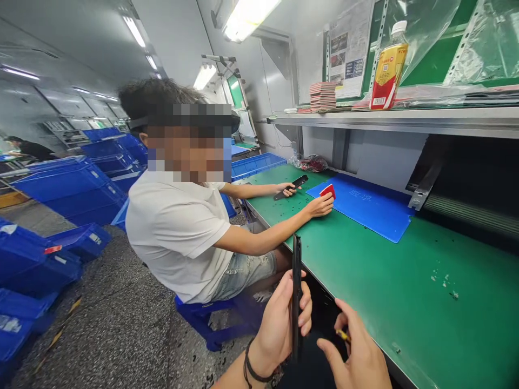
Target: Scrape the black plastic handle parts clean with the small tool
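Observation:
Upright in my left hand (279, 319) is a thin, long black plastic part (297, 292), seen edge-on, with the fingers closed round it. A dark cord bracelet circles that wrist. To its right, my right hand (357, 346) has its thumb and index finger apart. A small yellow-and-black object (344, 335) is held against the other fingers of that hand; most of it is hidden, so I cannot tell its kind. Both hands are at the near edge of the green work table (438, 286).
A seated co-worker (182, 232) on the left holds a black part (300, 181) and a red piece (328, 191). A blue sheet (360, 205) and scattered scraps lie on the table. A bottle (390, 67) stands on the shelf (405, 121). Blue crates (73, 189) fill the left.

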Tool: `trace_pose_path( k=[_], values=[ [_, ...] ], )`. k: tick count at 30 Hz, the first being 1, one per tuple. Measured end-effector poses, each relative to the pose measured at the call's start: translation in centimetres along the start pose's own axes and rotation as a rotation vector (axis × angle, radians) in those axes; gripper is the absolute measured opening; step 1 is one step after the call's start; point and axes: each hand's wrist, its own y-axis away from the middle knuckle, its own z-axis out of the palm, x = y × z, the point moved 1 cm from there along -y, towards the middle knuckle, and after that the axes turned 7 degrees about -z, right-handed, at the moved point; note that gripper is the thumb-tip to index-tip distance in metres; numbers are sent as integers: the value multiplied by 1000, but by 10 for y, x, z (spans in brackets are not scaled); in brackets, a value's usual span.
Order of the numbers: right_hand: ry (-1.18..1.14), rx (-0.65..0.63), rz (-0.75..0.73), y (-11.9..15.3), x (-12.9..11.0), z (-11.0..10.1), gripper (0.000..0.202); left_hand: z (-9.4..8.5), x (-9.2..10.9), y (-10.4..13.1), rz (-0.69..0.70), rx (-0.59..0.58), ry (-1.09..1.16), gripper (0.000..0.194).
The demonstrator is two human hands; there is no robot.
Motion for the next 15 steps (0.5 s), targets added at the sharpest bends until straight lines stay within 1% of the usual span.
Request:
trace_pose_path(
  k=[1,2,3,4,6,8,9,11,12,15],
  values=[
    [4,-22,46,-3,4,-6,47,-2,0,0,4,4,-41,35],
    [-9,-43,54,-8,5,-13,36,-3,-1,1,-3,3,-86,37],
    [-29,-65,36,-13,5,-21,26,-5,-3,1,-14,-2,-129,43],
    [-42,-87,-6,-20,4,-30,22,-7,-5,2,-23,-4,-169,50],
    [1,-113,-150,-35,-3,-50,23,-9,-10,5,-34,-1,-247,62],
    [167,-82,-296,-52,-9,-70,27,-10,-16,10,-54,-3,-305,65],
    [262,-59,-342,-60,-11,-79,29,-9,-19,12,-76,-20,-323,66],
    [397,-53,-381,-75,-12,-94,30,-6,-23,18,-144,-84,-348,68],
    [427,-68,-385,-81,-11,-99,33,-5,-24,21,-172,-116,-356,70],
    [441,-109,-390,-96,-9,-109,55,-1,-22,28,-223,-159,-396,68]
  ],
)
